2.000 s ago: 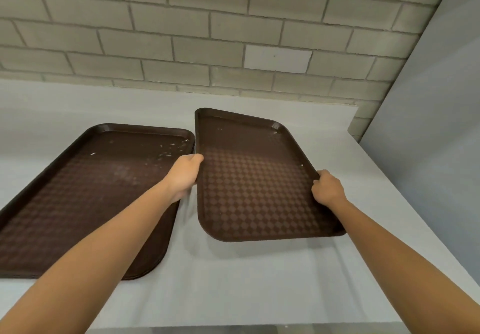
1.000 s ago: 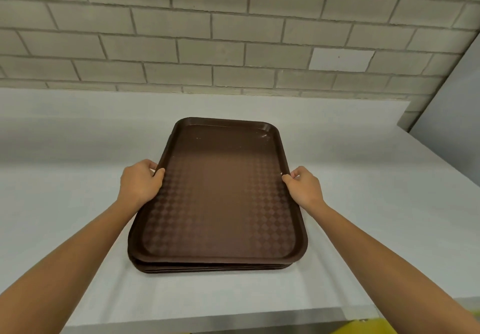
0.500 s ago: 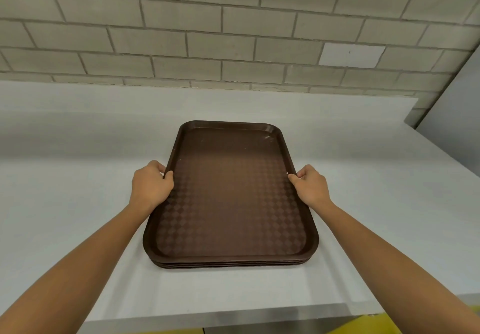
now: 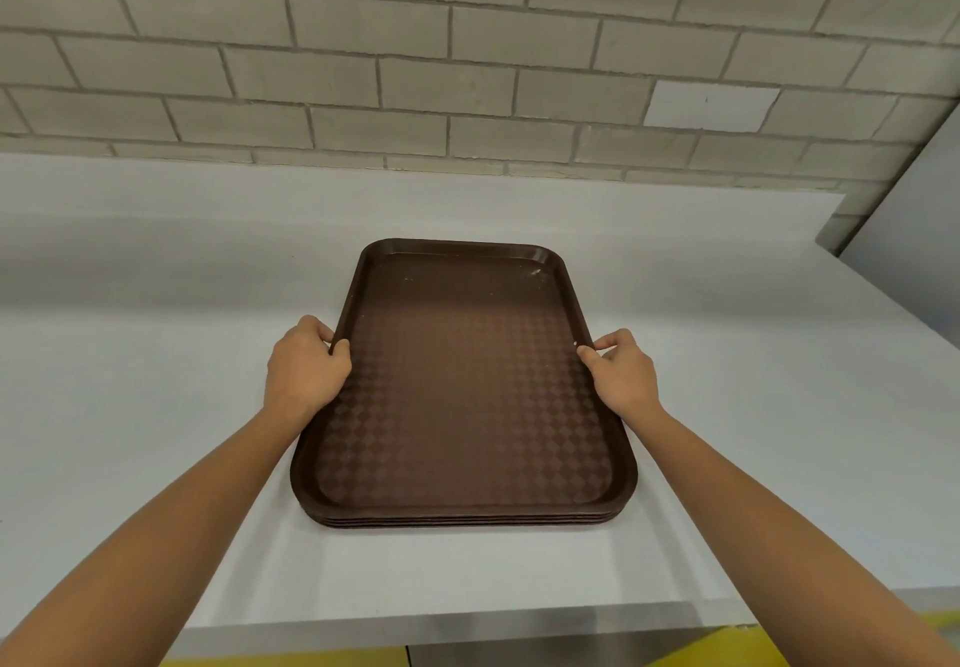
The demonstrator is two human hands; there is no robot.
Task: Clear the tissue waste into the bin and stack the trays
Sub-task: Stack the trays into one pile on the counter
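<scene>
Loose tray [image 4: 467,380] now tops the stack [image 4: 467,521], left [image 4: 306,373] and right hands [image 4: 621,375] gripping.

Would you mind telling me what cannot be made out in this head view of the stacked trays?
- Lower trays: only front edges show beneath the top tray; their count and surfaces are hidden.
- White specks on the top tray: too small to identify.
- Left hand and right hand: fingertips hidden behind the tray's rim.
- Yellow surface: cut off by the bottom edge.
- Bin: outside the head view.
</scene>
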